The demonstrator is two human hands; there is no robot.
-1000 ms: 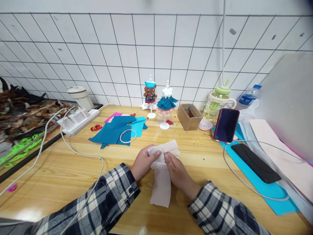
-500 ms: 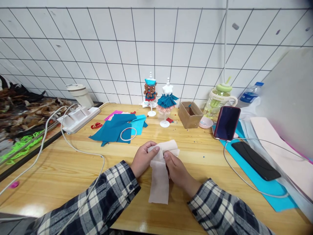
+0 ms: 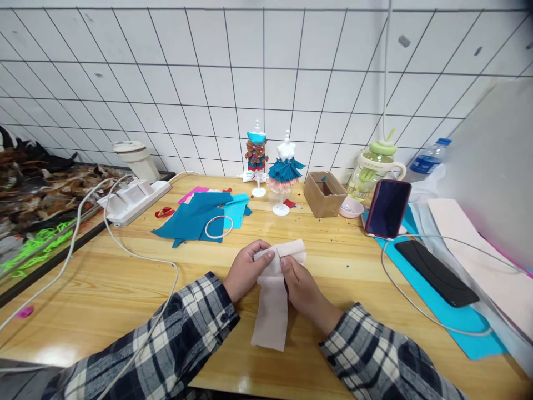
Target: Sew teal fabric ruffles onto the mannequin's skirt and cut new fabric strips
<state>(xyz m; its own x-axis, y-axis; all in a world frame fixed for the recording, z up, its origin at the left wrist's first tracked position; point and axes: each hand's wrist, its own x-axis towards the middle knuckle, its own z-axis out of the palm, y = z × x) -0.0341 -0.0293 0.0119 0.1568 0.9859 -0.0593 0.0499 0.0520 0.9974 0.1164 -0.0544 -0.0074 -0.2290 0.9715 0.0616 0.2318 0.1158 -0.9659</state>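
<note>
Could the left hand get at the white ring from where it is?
Probably yes: the white ring lies just beyond the left hand, with nothing apparent between them, though that hand is holding the pale strip.

From our one head-worn camera, near, above and behind the fingers [image 3: 288,269], we look forward and down across the desk [image 3: 333,250] around them to the white wall [image 3: 281,89] beyond.
</note>
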